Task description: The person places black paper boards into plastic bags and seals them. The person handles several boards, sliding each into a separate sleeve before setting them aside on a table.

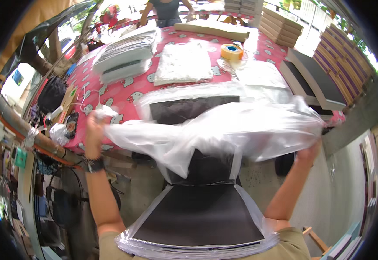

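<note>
A large translucent plastic sheet point(258, 125) stretches between my two raised hands, smeared by motion. My left hand point(94, 132), blurred, is closed at the sheet's left end, near the table's front edge. My right hand point(310, 151) is closed on its right edge, with the fingertips partly behind the plastic. On my lap lies a stack of flat black panels in clear plastic point(197, 214). Beyond the sheet, a black panel in clear plastic point(171, 110) rests on the table and is partly covered by it.
The table's red patterned cloth point(128, 97) bears a stack of plastic-wrapped panels point(126, 52), a white plastic-wrapped pack point(183, 63), a yellow tape roll point(232, 51) and a phone point(71, 125). Dark panels point(317, 78) and cardboard stacks point(280, 26) stand right. A person point(167, 11) stands across.
</note>
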